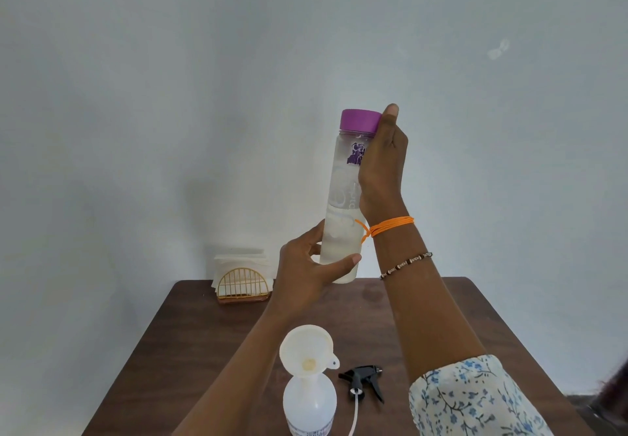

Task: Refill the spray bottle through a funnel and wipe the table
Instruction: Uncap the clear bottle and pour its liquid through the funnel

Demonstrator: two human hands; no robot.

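You hold a tall, clear plastic water bottle [343,204] upright above the far half of the dark brown, wood-grain table [190,344]. It is a smooth, straight cylinder with a matte purple screw cap [360,122] still on, a purple print below the neck, and clear liquid filling most of it.

Near the table's front edge stands the round-shouldered, translucent white plastic spray bottle [310,403], with a cream plastic funnel [307,347] seated in its neck; the funnel's wide bowl tilts slightly. Just to its right lies the black plastic trigger sprayer head [363,378], off the bottle, its thin white dip tube trailing toward you.

Your left hand [306,272] grips the water bottle's lower end, thumb across the front, fingers curled behind. Your right hand [382,164] wraps the upper part by the cap, thumb raised beside it.

At the far left corner, a gold wire holder [243,285] with an arched front holds white paper napkins [239,259].
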